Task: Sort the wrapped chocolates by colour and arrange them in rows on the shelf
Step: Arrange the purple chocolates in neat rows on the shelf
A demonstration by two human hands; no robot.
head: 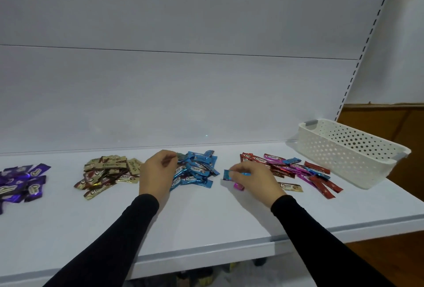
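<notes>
On the white shelf (206, 222) lie piles of wrapped chocolates: purple (20, 183) at far left, gold (107, 172), blue (198, 169) in the middle, and a mixed heap of red, pink, blue and gold (296, 169) at right. My left hand (158, 172) hovers at the left edge of the blue pile, fingers curled; whether it holds anything is hidden. My right hand (254, 179) pinches a blue chocolate (227, 175) and has a pink chocolate (238, 186) sticking out beneath its fingers, just left of the mixed heap.
A white perforated plastic basket (344, 151) stands at the shelf's back right, beside the mixed heap. The shelf's back panel rises behind the piles. Brown wooden surfaces show beyond the right end. The shelf's front edge runs below my forearms.
</notes>
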